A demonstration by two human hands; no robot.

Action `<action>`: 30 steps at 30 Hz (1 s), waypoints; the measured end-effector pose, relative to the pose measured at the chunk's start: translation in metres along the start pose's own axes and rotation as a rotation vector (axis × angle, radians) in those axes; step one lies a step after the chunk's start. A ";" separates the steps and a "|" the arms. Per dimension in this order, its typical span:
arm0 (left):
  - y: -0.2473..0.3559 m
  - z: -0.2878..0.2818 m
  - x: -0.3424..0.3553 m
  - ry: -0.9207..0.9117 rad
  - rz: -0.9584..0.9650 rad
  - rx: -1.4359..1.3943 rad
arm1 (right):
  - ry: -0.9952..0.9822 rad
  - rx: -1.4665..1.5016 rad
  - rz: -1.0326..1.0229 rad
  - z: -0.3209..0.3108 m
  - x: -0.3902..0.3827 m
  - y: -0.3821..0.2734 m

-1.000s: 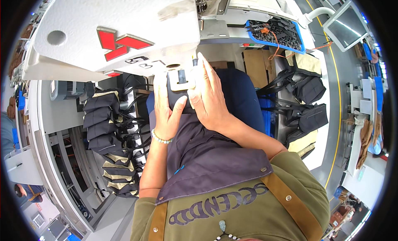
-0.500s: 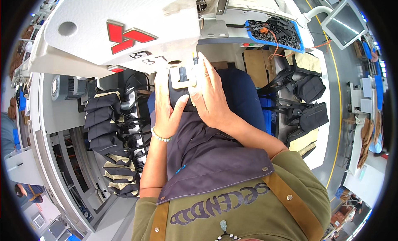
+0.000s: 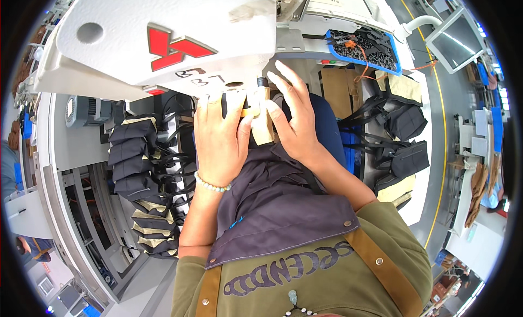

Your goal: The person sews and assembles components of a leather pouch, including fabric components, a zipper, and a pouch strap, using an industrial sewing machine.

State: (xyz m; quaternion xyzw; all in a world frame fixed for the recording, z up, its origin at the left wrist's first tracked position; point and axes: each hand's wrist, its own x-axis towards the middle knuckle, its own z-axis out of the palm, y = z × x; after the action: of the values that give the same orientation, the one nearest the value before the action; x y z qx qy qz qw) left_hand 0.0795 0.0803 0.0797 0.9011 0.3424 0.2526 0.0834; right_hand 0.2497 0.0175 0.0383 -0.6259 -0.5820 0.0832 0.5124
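Flat left hand [image 3: 220, 142] could be pinched if machine head [image 3: 120, 39] just beyond is triggered; right hand [image 3: 298, 126] spread, no grip visible.

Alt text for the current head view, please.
Left hand palm down and right hand open with fingers spread at a white machine head, a cream piece between them. Black and cream items lie on both sides; a blue tray of small black parts is upper right.

Right fingers [image 3: 284, 93] — loosely apart
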 end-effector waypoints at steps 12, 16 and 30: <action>-0.004 0.017 0.002 -0.043 -0.034 -0.017 | 0.038 0.146 0.047 0.019 -0.001 0.007; -0.005 0.020 -0.001 0.101 0.041 0.071 | 0.021 0.111 0.052 0.017 -0.001 0.005; -0.013 0.031 -0.020 0.268 -0.148 -0.297 | 0.027 0.034 -0.011 -0.003 0.007 0.005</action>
State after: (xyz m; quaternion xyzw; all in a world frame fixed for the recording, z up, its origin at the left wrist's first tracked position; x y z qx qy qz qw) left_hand 0.0752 0.0781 0.0410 0.8099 0.3745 0.4109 0.1873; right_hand 0.2573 0.0228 0.0400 -0.6149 -0.5770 0.0816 0.5313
